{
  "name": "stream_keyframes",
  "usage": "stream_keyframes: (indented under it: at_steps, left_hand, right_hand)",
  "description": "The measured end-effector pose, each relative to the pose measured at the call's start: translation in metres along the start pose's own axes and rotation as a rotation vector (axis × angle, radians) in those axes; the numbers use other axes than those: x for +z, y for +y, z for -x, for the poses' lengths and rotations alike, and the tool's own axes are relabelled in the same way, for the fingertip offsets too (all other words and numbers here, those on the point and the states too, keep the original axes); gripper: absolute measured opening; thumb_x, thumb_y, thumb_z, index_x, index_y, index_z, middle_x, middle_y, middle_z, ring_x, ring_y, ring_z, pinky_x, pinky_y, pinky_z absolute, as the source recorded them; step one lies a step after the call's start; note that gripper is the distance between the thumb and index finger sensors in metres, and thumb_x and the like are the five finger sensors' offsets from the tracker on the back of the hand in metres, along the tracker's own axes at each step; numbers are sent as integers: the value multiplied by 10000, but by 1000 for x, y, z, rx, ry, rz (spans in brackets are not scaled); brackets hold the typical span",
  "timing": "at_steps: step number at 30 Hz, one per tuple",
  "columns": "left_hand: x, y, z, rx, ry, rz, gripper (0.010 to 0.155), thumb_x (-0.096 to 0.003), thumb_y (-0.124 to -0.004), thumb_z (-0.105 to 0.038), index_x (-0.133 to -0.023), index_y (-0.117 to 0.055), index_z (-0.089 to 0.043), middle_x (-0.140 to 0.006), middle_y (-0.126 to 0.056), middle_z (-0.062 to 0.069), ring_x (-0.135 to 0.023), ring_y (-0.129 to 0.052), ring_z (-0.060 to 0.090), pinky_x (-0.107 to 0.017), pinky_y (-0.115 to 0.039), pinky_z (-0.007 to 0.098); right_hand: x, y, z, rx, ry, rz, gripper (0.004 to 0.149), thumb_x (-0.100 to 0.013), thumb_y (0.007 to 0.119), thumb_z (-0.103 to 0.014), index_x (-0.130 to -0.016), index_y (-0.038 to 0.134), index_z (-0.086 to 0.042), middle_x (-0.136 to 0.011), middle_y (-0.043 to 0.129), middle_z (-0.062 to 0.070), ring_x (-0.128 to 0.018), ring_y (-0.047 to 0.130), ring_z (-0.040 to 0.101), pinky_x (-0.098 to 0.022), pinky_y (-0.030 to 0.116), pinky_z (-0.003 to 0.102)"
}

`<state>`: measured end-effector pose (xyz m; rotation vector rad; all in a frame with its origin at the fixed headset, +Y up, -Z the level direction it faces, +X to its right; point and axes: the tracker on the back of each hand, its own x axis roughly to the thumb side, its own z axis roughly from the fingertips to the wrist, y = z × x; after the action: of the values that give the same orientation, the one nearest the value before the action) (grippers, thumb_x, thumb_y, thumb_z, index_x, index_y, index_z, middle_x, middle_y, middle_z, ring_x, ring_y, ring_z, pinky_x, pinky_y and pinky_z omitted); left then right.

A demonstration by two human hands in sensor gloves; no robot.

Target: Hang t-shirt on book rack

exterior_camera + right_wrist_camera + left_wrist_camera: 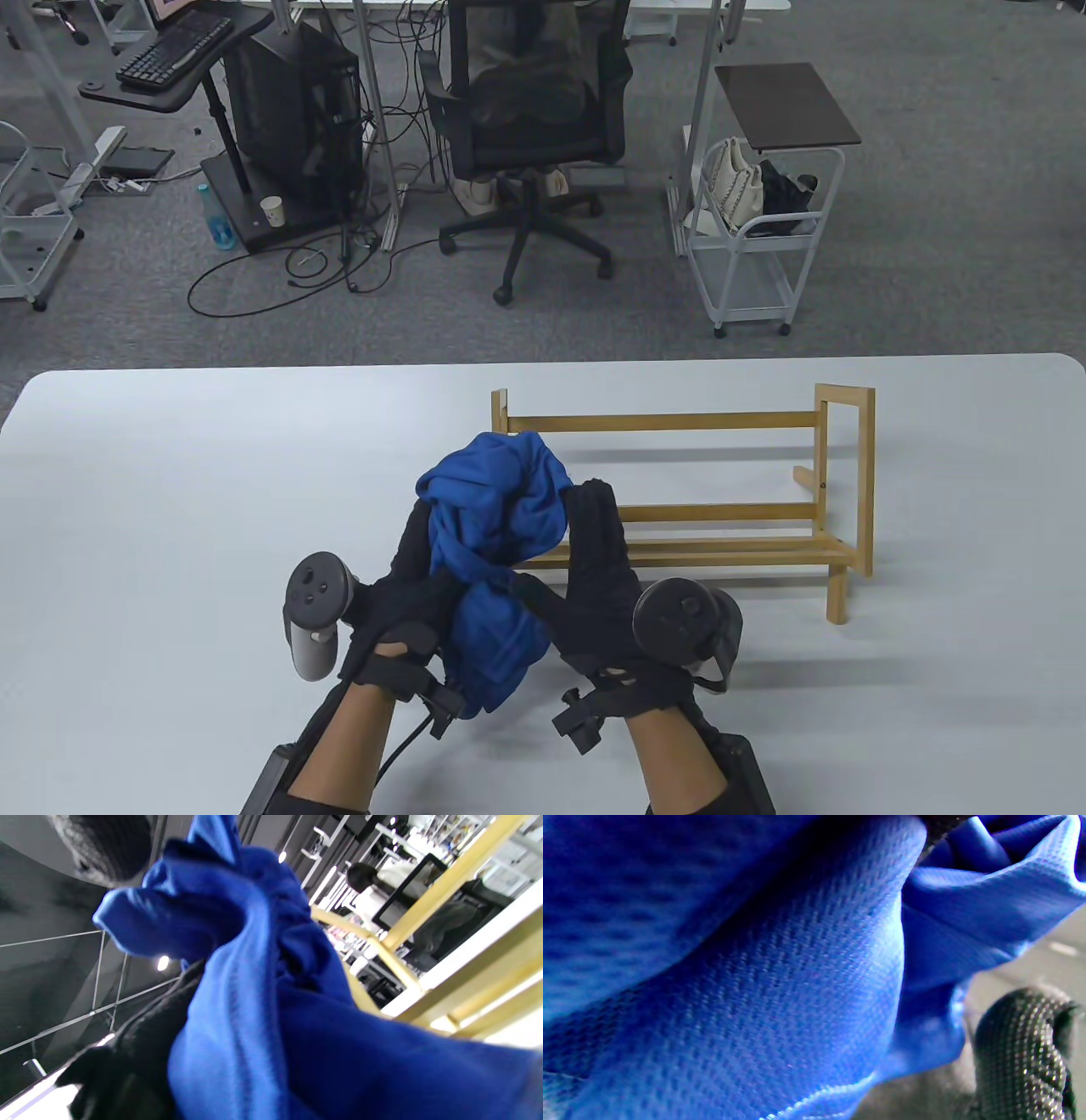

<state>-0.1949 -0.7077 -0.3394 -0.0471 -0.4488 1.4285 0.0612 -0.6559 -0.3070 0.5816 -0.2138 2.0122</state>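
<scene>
A bunched blue t-shirt (496,526) is held above the white table (170,475) between both gloved hands. My left hand (416,577) holds its left side and my right hand (594,552) its right side, fingers pointing away from me. The cloth fills the left wrist view (755,984) and most of the right wrist view (271,1018). The wooden book rack (713,509) stands just beyond and to the right of the hands, its yellow bars also in the right wrist view (458,984). The shirt's top overlaps the rack's left end in the table view.
Beyond the table's far edge stand an office chair (534,127), a white cart (755,246) with a bag, and a computer tower (297,119) with cables on the grey carpet.
</scene>
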Motion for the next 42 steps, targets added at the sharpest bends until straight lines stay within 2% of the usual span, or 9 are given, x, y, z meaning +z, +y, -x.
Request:
stream_keyframes:
  at_steps: [11,16,27,32,42]
  left_hand:
    - [6,-28,20,13,-24,69,765,-636,-678,-418,-1124,-94,-339,-1147,-481,98,-911,-793,316,-638,-801,472]
    - [7,-42,22,-45,-45,98,783,-638,-669,-417,-1106,-46,-342,-1166,-425,98,-948,-759,327,-666,-775,485]
    - [9,-52,21,-151,-71,112,814,-632,-668,-389,-1075,13,-334,-1178,-340,115,-980,-714,347,-685,-756,493]
    - [9,-60,20,-203,-80,130,829,-629,-661,-376,-1057,46,-314,-1178,-296,131,-998,-686,355,-697,-745,490]
    - [9,-65,22,-196,-80,172,856,-609,-705,-327,-1054,27,-320,-1188,-281,140,-1023,-645,395,-713,-723,504]
  right_hand:
    - [3,28,23,-72,9,-101,914,-570,739,-565,-1110,53,-295,-1161,107,240,-1083,265,542,-722,363,735]
    - [7,34,29,-100,8,-97,913,-577,738,-533,-1095,32,-274,-1148,100,251,-1080,299,540,-724,389,724]
    - [10,49,33,-186,12,-112,935,-584,734,-504,-1059,-35,-264,-1101,18,285,-1054,274,574,-732,407,708]
    - [11,51,35,-207,26,-104,936,-589,738,-483,-1047,-48,-262,-1085,-3,294,-1043,252,584,-732,408,704]
    - [11,46,44,-251,52,-90,932,-580,752,-458,-1046,-35,-279,-1092,12,278,-1055,272,556,-737,423,692]
